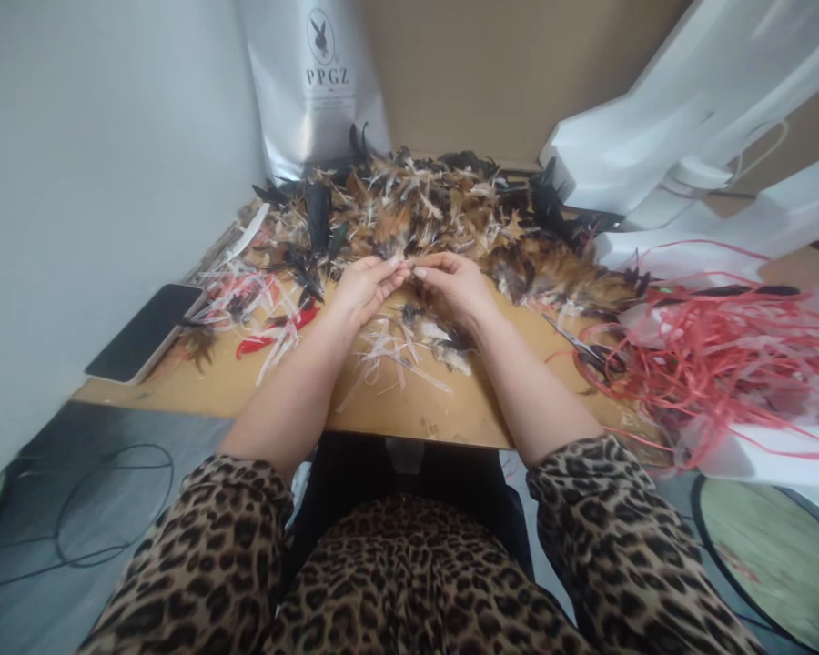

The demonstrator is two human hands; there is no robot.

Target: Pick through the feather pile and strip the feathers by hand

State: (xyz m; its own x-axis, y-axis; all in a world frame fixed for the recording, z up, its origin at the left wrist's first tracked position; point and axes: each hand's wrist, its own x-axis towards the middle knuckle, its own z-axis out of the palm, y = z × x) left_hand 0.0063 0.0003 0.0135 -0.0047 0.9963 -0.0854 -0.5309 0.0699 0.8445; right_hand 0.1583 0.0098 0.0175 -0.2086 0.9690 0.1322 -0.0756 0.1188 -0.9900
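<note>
While our left hand (369, 287) and right hand (459, 287) pinch an unclear scrap (410, 267), we should press lightly; feathers (437, 205) crowd close.

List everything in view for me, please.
Flat table: one, tan, centre.
Fluffy feathers: many, brown, black, white, table's back.
Glossy printed bag: one, silver, behind feathers.
Flat rectangular phone: one, black screen, table's left.
Thin tangled strips: many, red, white, mainly right.
Metal scissors: one, dark handles, centre right.
Angular equipment: uncertain, white, upper right.
Thin cable: uncertain, black, left floor.
Flat round disc: one, greenish, lower right.
Leopard-print top: one, brown and black, bottom.
Left hand: one, bare, centre.
Right hand: one, bare, centre.
</note>
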